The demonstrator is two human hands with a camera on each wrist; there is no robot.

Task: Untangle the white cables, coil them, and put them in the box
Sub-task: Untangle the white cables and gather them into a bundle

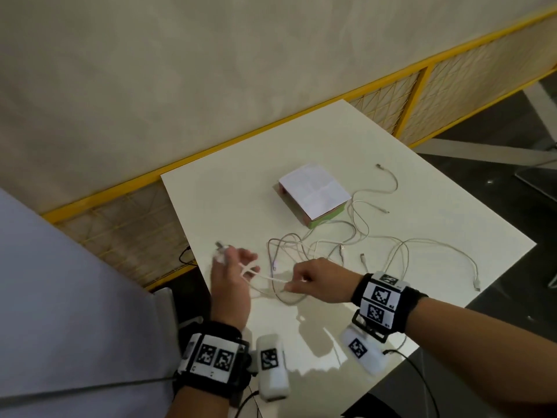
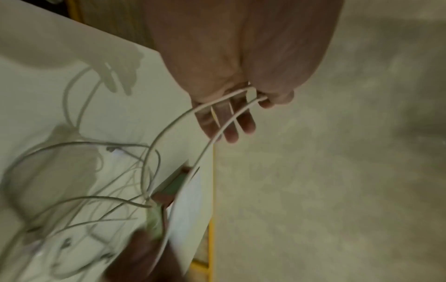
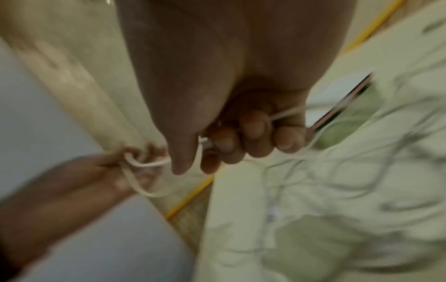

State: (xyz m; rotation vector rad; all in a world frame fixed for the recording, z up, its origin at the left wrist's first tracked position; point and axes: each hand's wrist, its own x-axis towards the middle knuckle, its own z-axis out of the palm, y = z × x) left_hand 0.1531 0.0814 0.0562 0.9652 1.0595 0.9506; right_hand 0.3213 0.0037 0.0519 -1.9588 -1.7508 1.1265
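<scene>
On the white table (image 1: 229,206), several white cables (image 1: 328,244) lie tangled in front of a small box (image 1: 315,193) that has green sides and a white paper top. My left hand (image 1: 232,271) holds one white cable (image 1: 265,278) at the table's left edge; the cable loops round its fingers (image 2: 226,122) and its plug end sticks out above the hand. My right hand (image 1: 316,280) pinches the same cable a short way to the right, fingers (image 3: 251,131) curled round it. The cable (image 2: 166,126) runs back into the tangle.
More cable ends trail to the right of the box and toward the table's right edge (image 1: 470,267). A yellow-framed mesh barrier (image 1: 422,86) and a pale wall stand behind the table. A black cord (image 1: 185,254) hangs off the left side. Dark floor lies to the right.
</scene>
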